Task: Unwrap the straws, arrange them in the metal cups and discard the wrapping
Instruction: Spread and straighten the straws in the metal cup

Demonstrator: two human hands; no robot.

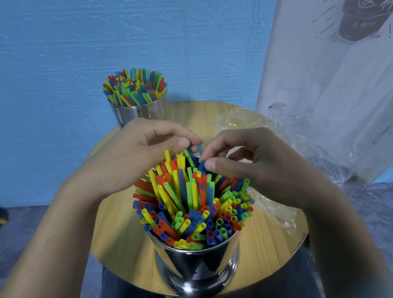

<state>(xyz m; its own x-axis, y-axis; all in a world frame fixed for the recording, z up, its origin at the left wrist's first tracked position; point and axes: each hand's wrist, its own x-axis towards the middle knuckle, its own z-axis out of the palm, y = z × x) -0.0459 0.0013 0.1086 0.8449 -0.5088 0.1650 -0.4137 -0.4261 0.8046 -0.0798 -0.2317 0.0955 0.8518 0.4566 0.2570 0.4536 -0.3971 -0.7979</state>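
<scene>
Nearest to you in the head view, the near metal cup (pixel 200 267) stands at the near rim of the round wooden desk (pixel 271 246). It is packed with red, yellow, green and blue straws (pixel 193 211), and a central cluster rises above the others.

Writing: white handwritten Chinese characters appear on a dark cup drawing on the banner (pixel 350 43) at the upper right. The frame edge cuts them off.

Your left hand (pixel 127 157) is curled, with thumb and forefinger pinching the tops of the raised straws. Your right hand (pixel 254 164) is also curled. Its thumb and forefinger grip a blue straw (pixel 200 149) in the same cluster.

The far metal cup (pixel 140 112), also full, stands at the desk's far left rim, close to the blue wall (pixel 32 70). The clear wrapping (pixel 256 121) lies crumpled along the right rim. Bare wood shows between the cups and to the left of the near one.
</scene>
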